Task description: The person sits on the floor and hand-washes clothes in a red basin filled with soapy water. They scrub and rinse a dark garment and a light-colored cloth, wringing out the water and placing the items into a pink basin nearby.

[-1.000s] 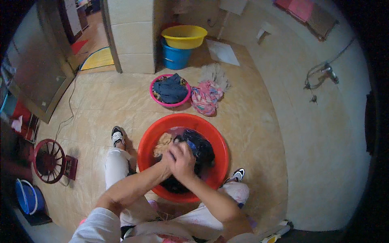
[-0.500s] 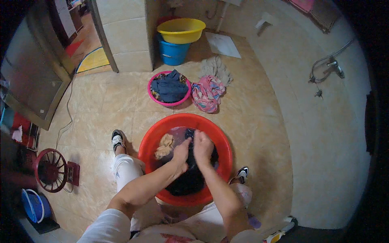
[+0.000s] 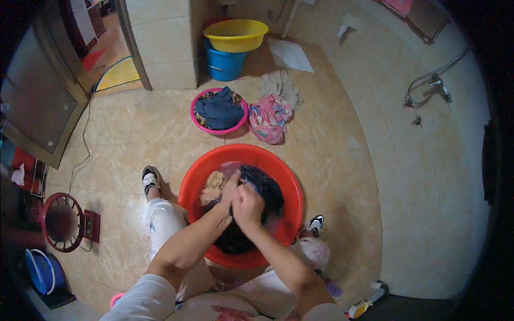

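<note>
A large red basin [image 3: 188, 182] stands on the floor between my feet, with water and laundry in it. A dark garment [image 3: 267, 186], black to navy and soaked, fills much of the basin. My left hand [image 3: 229, 193] and my right hand [image 3: 248, 206] are pressed together over it, near the basin's middle. The right is closed in a fist on a fold of the dark garment. Against it, the left grips the same cloth, its fingers partly hidden. Beside my left hand, a crumpled beige cloth [image 3: 212, 188] lies in the water.
Beyond the basin sits a pink tub [image 3: 199, 124] of dark clothes, beside a pink patterned cloth [image 3: 269, 122] and a grey cloth [image 3: 281, 88]. A yellow basin [image 3: 235, 36] rests on a blue bucket [image 3: 226, 65]. A fan [image 3: 63, 222] and another blue bucket [image 3: 45, 272] stand left.
Both hands have come together and shifted a little left. The right hand has moved down against the left, and the dark garment spreads more on the far right side of the basin.
</note>
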Demonstrator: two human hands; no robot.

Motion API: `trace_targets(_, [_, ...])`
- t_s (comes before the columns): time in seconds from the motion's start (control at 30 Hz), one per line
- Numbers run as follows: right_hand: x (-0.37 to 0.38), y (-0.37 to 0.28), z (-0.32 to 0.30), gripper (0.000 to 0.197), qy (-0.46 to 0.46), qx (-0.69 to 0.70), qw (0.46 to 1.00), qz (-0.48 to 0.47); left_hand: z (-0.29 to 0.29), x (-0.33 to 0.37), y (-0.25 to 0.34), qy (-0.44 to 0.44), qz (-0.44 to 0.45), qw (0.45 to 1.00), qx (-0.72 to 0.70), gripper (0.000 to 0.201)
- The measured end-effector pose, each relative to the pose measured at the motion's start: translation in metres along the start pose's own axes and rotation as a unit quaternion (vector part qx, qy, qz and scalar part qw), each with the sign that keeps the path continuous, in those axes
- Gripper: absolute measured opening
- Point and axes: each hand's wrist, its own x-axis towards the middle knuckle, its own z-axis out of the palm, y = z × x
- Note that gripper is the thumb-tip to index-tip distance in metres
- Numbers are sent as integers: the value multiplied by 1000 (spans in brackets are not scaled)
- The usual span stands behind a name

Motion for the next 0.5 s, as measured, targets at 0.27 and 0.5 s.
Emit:
trace_targets(0.27, [7,-19,-1,24,-41,23,999,7,-69,83,-32,-134,85,987,15,27])
trace_targets(0.5, [38,47,-11,27,57,-22,991,123,11,-1,2,10,-27,1000,-2,31])
